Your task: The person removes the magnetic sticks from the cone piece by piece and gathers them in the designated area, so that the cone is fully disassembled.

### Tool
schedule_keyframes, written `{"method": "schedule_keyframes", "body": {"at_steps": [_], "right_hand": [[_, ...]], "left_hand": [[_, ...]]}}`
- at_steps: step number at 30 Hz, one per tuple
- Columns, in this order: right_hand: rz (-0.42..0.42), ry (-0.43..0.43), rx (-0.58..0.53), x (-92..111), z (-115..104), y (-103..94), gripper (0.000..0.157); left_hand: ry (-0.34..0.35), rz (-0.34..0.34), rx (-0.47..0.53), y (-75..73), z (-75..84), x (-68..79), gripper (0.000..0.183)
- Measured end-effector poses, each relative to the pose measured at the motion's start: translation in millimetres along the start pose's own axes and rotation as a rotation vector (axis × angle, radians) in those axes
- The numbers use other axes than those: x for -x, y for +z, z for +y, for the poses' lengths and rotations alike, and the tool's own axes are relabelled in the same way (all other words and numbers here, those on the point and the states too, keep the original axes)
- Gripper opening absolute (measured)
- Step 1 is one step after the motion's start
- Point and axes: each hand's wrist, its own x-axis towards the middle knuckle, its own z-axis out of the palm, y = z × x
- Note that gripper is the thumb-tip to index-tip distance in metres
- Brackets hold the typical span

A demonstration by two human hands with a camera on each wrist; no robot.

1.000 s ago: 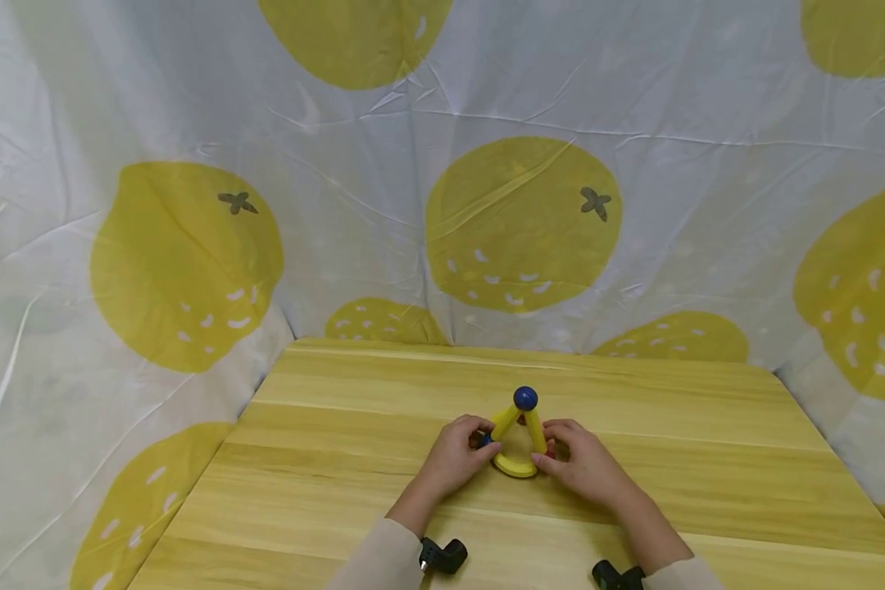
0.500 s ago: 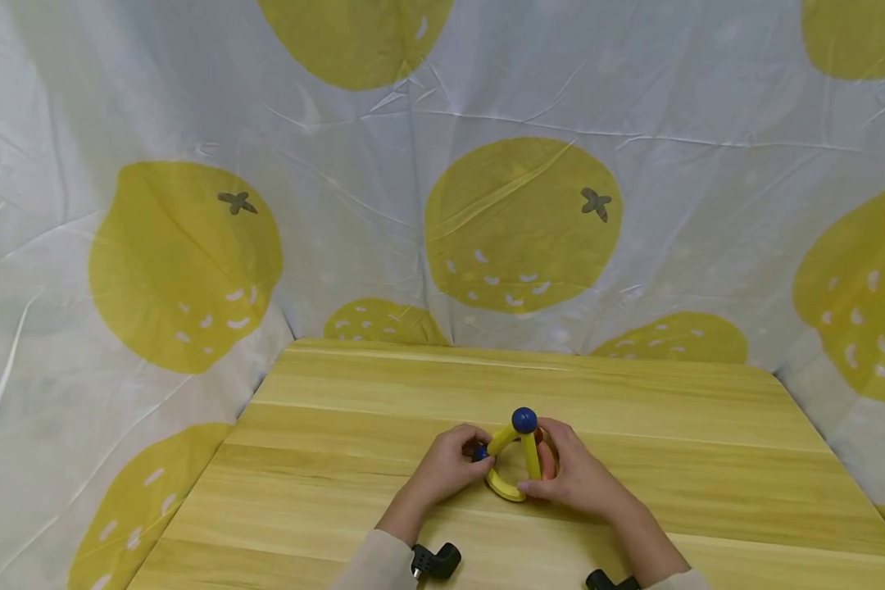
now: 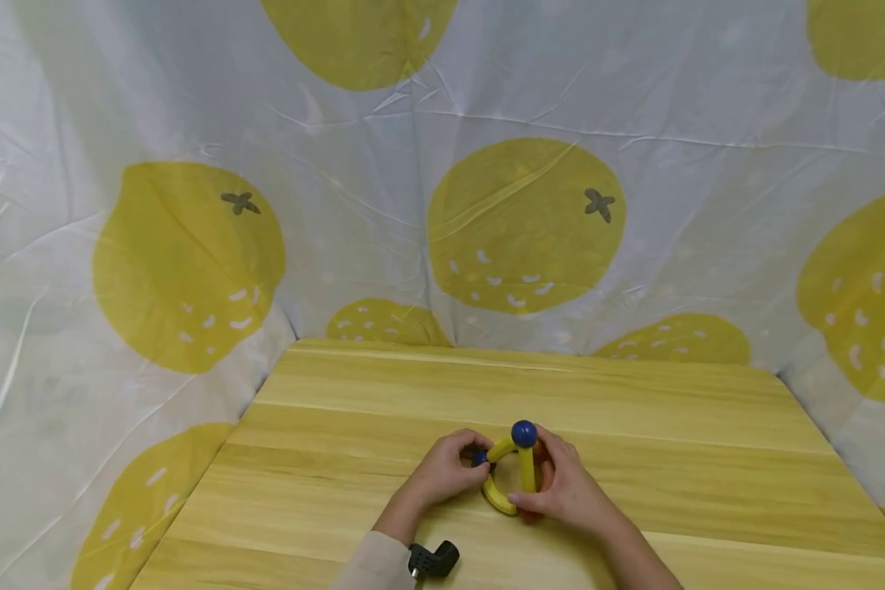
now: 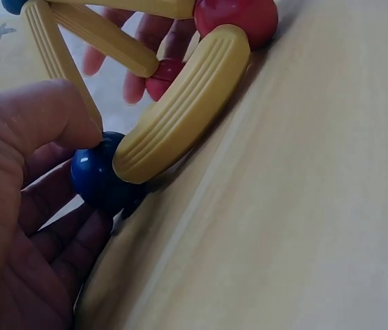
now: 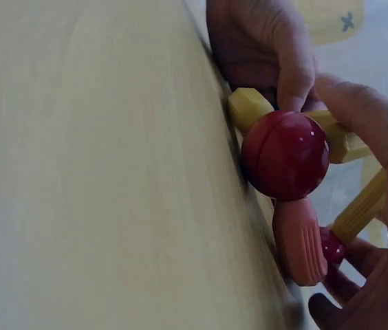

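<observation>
A toy frame of ribbed yellow sticks (image 3: pixel 526 469) and balls stands on the wooden table (image 3: pixel 708 459). A blue ball (image 3: pixel 524 433) tops it. My left hand (image 3: pixel 469 456) pinches the lower blue ball (image 4: pixel 98 180), where a curved yellow stick (image 4: pixel 180 106) ends. My right hand (image 3: pixel 525 494) grips the frame's other corner, thumb and fingers around the red ball (image 5: pixel 285 155) and the yellow stick beside it. A pink stick (image 5: pixel 298 240) runs from that red ball to a smaller red ball (image 5: pixel 331 245). In the head view my right hand hides the red balls.
A white cloth with big yellow lemons (image 3: pixel 524 221) hangs behind and beside the table. A black wrist camera mount (image 3: pixel 433 559) shows at my left sleeve. Bare wood lies to the left, right and back of the toy.
The frame has tipped and come nearer to me; its top blue ball sits lower in view. Both hands drew closer together around it, the right hand wrapping further round its corner.
</observation>
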Motion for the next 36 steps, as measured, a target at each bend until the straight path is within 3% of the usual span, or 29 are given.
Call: {"method": "schedule_keyframes", "body": {"at_steps": [3, 11, 19, 24, 27, 33, 36], "right_hand": [[0.042, 0.012, -0.013, 2, 2, 5.6, 0.105], [0.049, 0.041, -0.139, 4, 5, 22.2, 0.112], [0.077, -0.006, -0.066, 4, 4, 24.1, 0.109], [0.102, -0.057, -0.092, 4, 5, 25.8, 0.114], [0.074, -0.095, -0.143, 3, 6, 27.0, 0.118], [0.013, -0.263, -0.171, 1, 12, 28.7, 0.111], [-0.006, -0.292, -0.181, 2, 13, 28.1, 0.110]], "left_hand": [[0.005, -0.002, -0.004, -0.1, -0.4, 0.3, 0.025], [0.006, -0.009, -0.011, -0.9, 5.3, 0.6, 0.023], [0.131, 0.060, 0.061, -0.5, 34.7, 0.5, 0.033], [0.205, 0.068, 0.092, 1.9, 51.6, 2.9, 0.029], [0.216, 0.075, 0.079, 3.0, 58.3, 4.7, 0.034], [0.239, 0.092, 0.002, 4.7, 63.0, 6.1, 0.039], [0.249, 0.093, -0.022, 4.9, 64.0, 6.7, 0.038]]}}
